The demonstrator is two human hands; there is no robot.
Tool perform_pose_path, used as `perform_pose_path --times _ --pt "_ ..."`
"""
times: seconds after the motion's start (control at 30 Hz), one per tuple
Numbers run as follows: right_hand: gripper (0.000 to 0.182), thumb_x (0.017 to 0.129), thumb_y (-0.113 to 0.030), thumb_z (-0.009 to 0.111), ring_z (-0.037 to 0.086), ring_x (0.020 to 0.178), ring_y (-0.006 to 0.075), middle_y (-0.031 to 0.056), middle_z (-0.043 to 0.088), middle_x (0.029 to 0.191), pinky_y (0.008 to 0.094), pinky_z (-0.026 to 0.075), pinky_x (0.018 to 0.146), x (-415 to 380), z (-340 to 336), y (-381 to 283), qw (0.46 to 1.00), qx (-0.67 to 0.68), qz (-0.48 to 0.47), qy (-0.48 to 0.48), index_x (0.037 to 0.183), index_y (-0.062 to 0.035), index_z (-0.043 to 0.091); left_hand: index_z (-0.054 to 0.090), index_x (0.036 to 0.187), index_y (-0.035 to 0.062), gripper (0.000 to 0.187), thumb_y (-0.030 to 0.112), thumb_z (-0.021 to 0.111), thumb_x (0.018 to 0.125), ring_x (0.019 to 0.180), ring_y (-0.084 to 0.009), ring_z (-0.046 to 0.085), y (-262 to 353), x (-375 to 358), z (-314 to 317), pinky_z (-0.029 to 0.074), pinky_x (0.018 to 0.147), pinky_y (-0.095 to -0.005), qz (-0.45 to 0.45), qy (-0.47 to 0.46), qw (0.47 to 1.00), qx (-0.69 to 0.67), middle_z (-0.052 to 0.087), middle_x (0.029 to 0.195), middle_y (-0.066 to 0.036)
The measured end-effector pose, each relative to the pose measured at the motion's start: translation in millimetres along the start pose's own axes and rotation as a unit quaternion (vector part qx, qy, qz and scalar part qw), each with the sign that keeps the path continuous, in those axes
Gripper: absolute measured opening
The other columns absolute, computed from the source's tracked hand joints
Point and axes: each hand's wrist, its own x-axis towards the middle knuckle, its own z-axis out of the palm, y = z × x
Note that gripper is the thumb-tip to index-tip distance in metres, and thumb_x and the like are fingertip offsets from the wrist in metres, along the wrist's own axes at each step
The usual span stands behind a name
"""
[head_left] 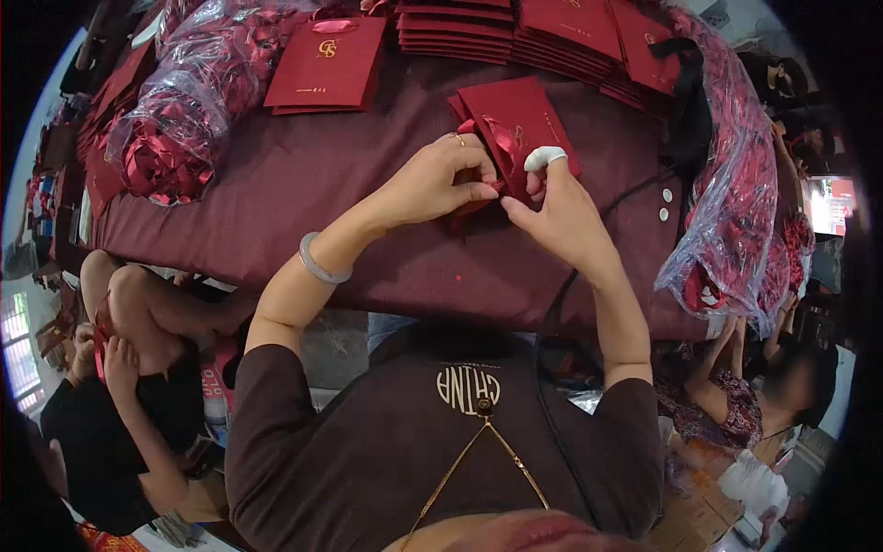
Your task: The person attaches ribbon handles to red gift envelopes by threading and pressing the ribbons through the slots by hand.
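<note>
In the head view, a red paper gift bag (529, 101) with gold print lies tilted on the cloth-covered table. A red ribbon (499, 138) loops across its front. My left hand (451, 179), wearing a ring, is closed at the bag's near edge, thumb and fingertips pinching a bit of red ribbon. Across from it, my right hand (570, 221) has curled fingers against the same edge, and its thumb tip almost meets the left thumb. A white cover wraps one right finger. Exactly what the right fingertips grip is hidden.
Another red gift bag (326, 64) lies at the back left, near stacked red bags (455, 28). Plastic-wrapped ribbon bundles (170, 138) flank the table (368, 267) on both sides. Two white discs (664, 214) and a black cord are at right. People sit on either side.
</note>
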Motion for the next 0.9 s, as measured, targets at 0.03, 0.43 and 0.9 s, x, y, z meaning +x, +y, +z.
perform_pose_path --times 0.03,0.43,0.9 --pt "0.046 0.074 -0.018 0.070 0.053 0.077 0.0221 0.0087 0.049 0.083 0.0349 0.045 0.071 0 -3 0 1.000 0.019 0.002 -0.015 0.107 -0.0033 0.042 0.063 0.083 0.0034 0.020 0.017 0.074 0.074 0.085 -0.0258 0.056 -1 0 -2 0.044 0.077 -0.0352 -0.005 -0.014 1.000 -0.015 0.059 0.083 -0.009" --pt "0.044 0.072 -0.015 0.070 0.053 0.074 0.0215 0.0088 0.050 0.083 0.0344 0.047 0.070 0 2 11 0.998 0.009 -0.054 -0.011 0.104 -0.0032 0.042 0.067 0.078 -0.0016 0.025 0.021 0.076 0.073 0.059 -0.0218 0.058 22 1 -38 0.046 0.057 -0.0308 -0.241 -0.097 0.965 -0.038 0.063 0.071 -0.011" --pt "0.031 0.083 -0.017 0.065 0.061 0.080 0.0301 0.0154 0.058 0.091 0.0389 0.049 0.072 13 7 19 0.995 0.076 -0.032 0.062 0.105 -0.0005 0.051 0.062 0.089 -0.0018 0.027 0.018 0.075 0.075 0.069 -0.0178 0.061 -15 -6 -26 0.049 0.064 -0.0303 -0.230 0.083 0.964 0.103 0.064 0.076 -0.011"
